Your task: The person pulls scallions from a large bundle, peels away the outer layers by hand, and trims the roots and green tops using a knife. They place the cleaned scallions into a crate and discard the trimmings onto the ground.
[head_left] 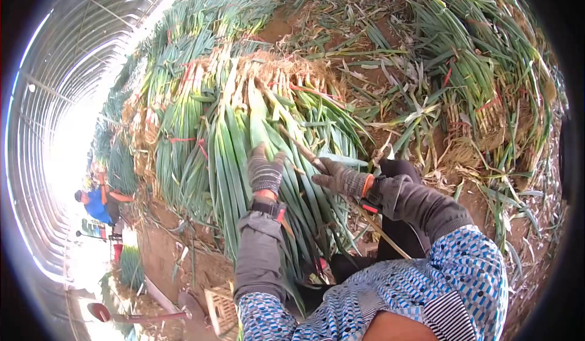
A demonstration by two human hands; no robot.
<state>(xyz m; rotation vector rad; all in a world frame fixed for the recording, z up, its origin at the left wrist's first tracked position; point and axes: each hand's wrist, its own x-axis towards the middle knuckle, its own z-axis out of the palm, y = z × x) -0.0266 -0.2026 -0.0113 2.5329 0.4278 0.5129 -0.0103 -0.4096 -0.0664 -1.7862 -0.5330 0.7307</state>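
Observation:
A thick pile of large green onions [228,140] lies before me, with pale stems and roots at the far end and long green leaves toward my lap. My left hand [266,171], in a grey knit glove, rests on the leaves with its fingers stretched out and apart. To its right, my gloved right hand [344,177] is closed around a long, brownish withered stalk [300,148]. The stalk slants across the leaves and shows again below the hand. Dark sleeve covers reach up both my forearms.
Tied onion bundles [466,67] lie at the right, with more bundles [183,118] at the left. Loose leaves litter the soil [378,27]. A plastic crate [220,310] stands at lower left. Another person [100,204] in blue is farther left, under the arched roof.

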